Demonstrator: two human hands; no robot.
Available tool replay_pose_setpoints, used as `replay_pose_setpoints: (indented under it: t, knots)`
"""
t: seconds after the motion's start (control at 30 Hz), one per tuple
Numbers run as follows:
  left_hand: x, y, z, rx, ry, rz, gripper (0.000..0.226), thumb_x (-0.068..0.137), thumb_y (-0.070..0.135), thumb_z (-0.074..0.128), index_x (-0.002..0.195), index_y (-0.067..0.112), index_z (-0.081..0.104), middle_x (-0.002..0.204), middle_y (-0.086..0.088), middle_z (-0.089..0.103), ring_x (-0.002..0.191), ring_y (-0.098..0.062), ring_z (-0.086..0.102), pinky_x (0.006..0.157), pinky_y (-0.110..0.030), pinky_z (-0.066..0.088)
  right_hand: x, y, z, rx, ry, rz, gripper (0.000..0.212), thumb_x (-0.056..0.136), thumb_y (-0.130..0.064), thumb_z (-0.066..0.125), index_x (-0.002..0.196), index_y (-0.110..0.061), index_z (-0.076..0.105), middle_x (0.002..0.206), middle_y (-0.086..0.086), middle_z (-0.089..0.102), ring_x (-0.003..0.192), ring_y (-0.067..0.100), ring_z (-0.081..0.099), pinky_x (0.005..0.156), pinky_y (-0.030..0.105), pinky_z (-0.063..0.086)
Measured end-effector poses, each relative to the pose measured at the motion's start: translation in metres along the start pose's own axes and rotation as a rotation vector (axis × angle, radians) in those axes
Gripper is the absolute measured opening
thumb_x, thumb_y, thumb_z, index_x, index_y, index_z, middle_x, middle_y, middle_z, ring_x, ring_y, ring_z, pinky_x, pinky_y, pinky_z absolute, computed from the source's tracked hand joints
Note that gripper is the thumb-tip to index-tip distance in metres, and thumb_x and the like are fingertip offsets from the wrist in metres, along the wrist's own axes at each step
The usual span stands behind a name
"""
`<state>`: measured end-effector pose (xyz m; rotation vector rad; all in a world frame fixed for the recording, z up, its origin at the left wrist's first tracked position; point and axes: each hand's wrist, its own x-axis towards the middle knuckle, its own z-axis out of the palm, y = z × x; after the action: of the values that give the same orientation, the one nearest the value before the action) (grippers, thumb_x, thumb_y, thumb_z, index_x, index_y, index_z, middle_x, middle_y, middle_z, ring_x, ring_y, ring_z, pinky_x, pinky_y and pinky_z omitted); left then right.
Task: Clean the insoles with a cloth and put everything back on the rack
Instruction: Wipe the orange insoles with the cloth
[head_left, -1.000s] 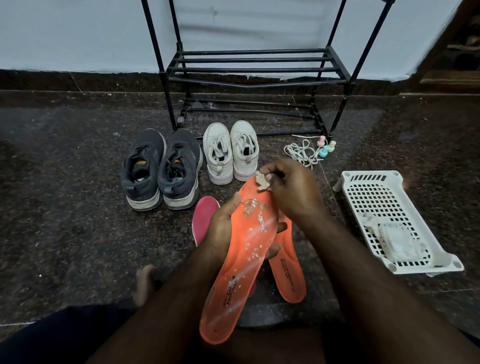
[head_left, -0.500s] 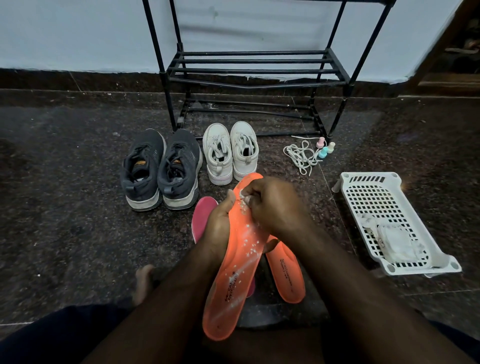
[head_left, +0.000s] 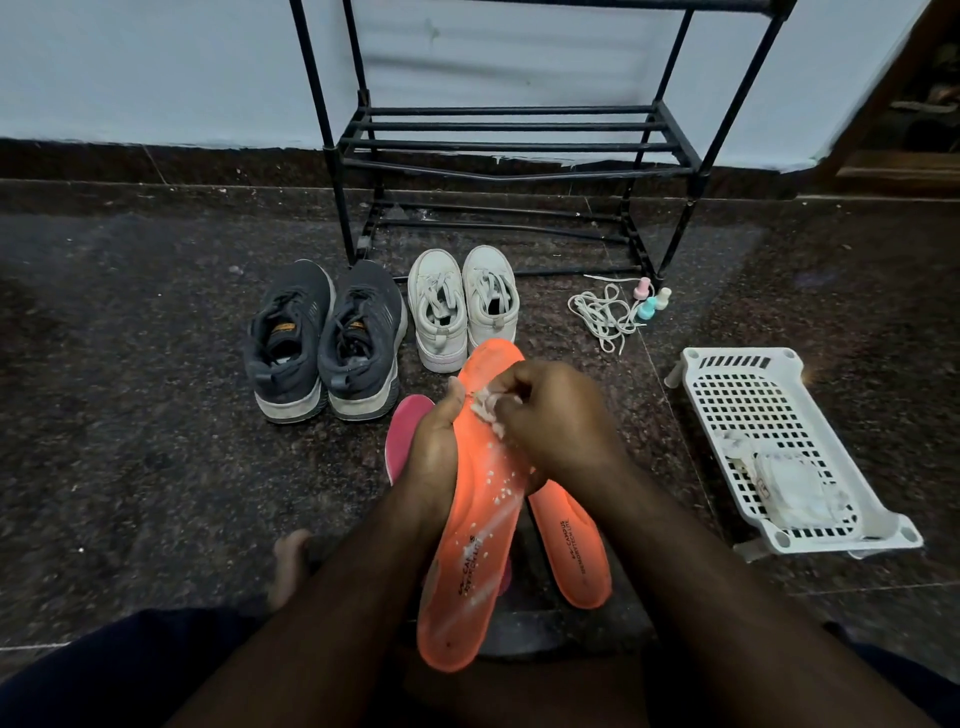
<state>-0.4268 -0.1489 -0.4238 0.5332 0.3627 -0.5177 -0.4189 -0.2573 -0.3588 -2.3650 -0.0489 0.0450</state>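
Head view: your left hand (head_left: 434, 452) grips the orange insole (head_left: 480, 525) by its left edge, thumb on top; the fingers behind it are hidden. Your right hand (head_left: 558, 421) pinches a small whitish wad (head_left: 488, 408), probably the cloth, against the insole's upper half; its fingertips are curled out of sight. White flecks dot the insole. A second orange insole (head_left: 574, 551) lies just right of it, partly under your right wrist. A pink insole (head_left: 405, 434) shows left of it, mostly covered by your left hand. Beyond the insole stand the white shoes (head_left: 462, 306), the grey shoes (head_left: 324, 338) to their left. The rack (head_left: 509, 150) is behind them, its top cut off. Laces (head_left: 602, 312) and small bottles (head_left: 652, 299) lie by the rack's right leg. A white basket (head_left: 727, 366) sits right, holding something pale, unclear.
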Motion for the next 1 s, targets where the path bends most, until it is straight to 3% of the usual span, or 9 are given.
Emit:
replay_pose_setpoints:
  t: [0.1,0.27,0.37,0.43,0.5,0.6,0.73,0.9,1.0]
  knots:
    - [-0.002,-0.004,0.004,-0.029,0.007,-0.013,0.071,0.100,0.058,0.032,0.095,0.007,0.080,0.100,-0.016,0.074,0.086,-0.031,0.073,0.089,-0.043,0.052,0.003,0.000,0.004,-0.030,0.104,-0.053,0.015,0.085,-0.017,0.066,0.096,-0.018,0.076,0.097,0.000,0.072,0.091,0.015,0.064,0.081,0.024,0.044]
    - [-0.001,-0.003,0.009,-0.036,0.009,0.032,0.077,0.104,0.051,0.028,0.071,0.003,0.079,0.077,-0.019,0.073,0.067,-0.029,0.074,0.054,-0.038,0.061,0.000,-0.002,0.011,-0.154,-0.068,-0.140,0.016,0.088,-0.021,0.066,0.100,-0.019,0.076,0.102,-0.001,0.072,0.097,0.015,0.063,0.076,0.021,0.039]
    - [-0.002,-0.001,0.006,-0.002,0.018,-0.016,0.079,0.101,0.059,0.029,0.079,0.003,0.081,0.089,-0.022,0.073,0.077,-0.033,0.074,0.070,-0.043,0.061,0.001,0.001,0.001,-0.123,-0.132,-0.107,0.013,0.085,-0.018,0.068,0.093,-0.020,0.077,0.091,-0.006,0.074,0.087,0.010,0.067,0.071,0.018,0.044]
    - [-0.001,-0.002,0.003,0.012,0.046,-0.035,0.077,0.098,0.063,0.030,0.089,0.007,0.081,0.102,-0.019,0.072,0.088,-0.033,0.072,0.089,-0.045,0.051,0.004,0.003,-0.003,-0.046,-0.015,-0.079,0.013,0.083,-0.016,0.067,0.092,-0.020,0.076,0.086,-0.005,0.074,0.081,0.011,0.068,0.075,0.024,0.051]
    - [-0.003,-0.005,0.006,0.024,0.033,-0.042,0.074,0.098,0.063,0.030,0.088,0.010,0.082,0.101,-0.016,0.074,0.087,-0.031,0.073,0.089,-0.045,0.051,0.004,0.001,-0.002,-0.005,0.089,-0.070,0.014,0.084,-0.016,0.067,0.094,-0.019,0.076,0.090,-0.005,0.073,0.082,0.011,0.067,0.076,0.022,0.048]
    - [-0.004,-0.005,0.008,-0.001,0.024,-0.025,0.073,0.100,0.058,0.032,0.075,0.010,0.081,0.085,-0.015,0.074,0.076,-0.029,0.075,0.069,-0.040,0.062,-0.001,-0.004,0.008,-0.065,0.011,-0.110,0.013,0.088,-0.021,0.066,0.094,-0.019,0.076,0.091,-0.003,0.074,0.085,0.013,0.066,0.069,0.022,0.042]
    - [-0.002,0.002,0.000,0.010,0.081,-0.008,0.073,0.096,0.064,0.035,0.090,0.006,0.080,0.101,-0.023,0.069,0.099,-0.036,0.065,0.096,-0.047,0.046,-0.003,-0.004,0.010,-0.152,-0.153,-0.109,0.011,0.087,-0.021,0.066,0.091,-0.019,0.075,0.088,-0.004,0.074,0.085,0.011,0.066,0.068,0.023,0.043]
    - [-0.006,-0.001,0.010,-0.005,0.028,0.042,0.077,0.101,0.058,0.026,0.086,0.007,0.081,0.094,-0.019,0.075,0.081,-0.033,0.074,0.076,-0.045,0.059,0.005,-0.001,-0.001,-0.199,0.107,-0.170,0.022,0.084,-0.012,0.061,0.099,-0.018,0.075,0.099,0.004,0.070,0.094,0.021,0.064,0.083,0.028,0.044]
    - [-0.002,-0.002,0.005,-0.004,0.068,0.076,0.073,0.103,0.054,0.028,0.091,0.003,0.079,0.093,-0.020,0.075,0.080,-0.032,0.075,0.067,-0.044,0.062,0.008,0.002,0.006,-0.293,0.036,-0.237,0.026,0.084,-0.009,0.061,0.105,-0.017,0.074,0.102,0.006,0.067,0.099,0.024,0.061,0.087,0.032,0.044]
